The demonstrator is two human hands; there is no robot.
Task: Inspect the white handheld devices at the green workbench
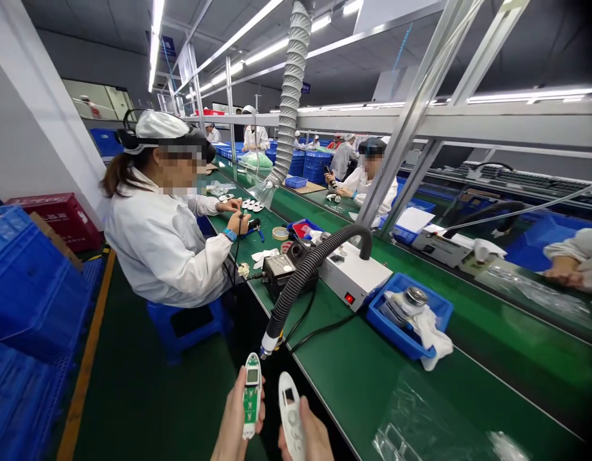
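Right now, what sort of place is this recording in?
Most likely an electronics assembly line in a factory. Workers in white coats sit along a long green bench, a fume hose hangs over it, and the left hand holds a green circuit board beside a white cover in the right hand.

Ahead of you a green workbench (353, 384) carries a blue tray (442, 310) with a white cloth (432, 336) near its front edge. Beside the tray sits a white box (353, 272) with a black hose (300, 282), and a seated co-worker (161, 237) works along the bench's left edge, blue crates (27, 282) behind.
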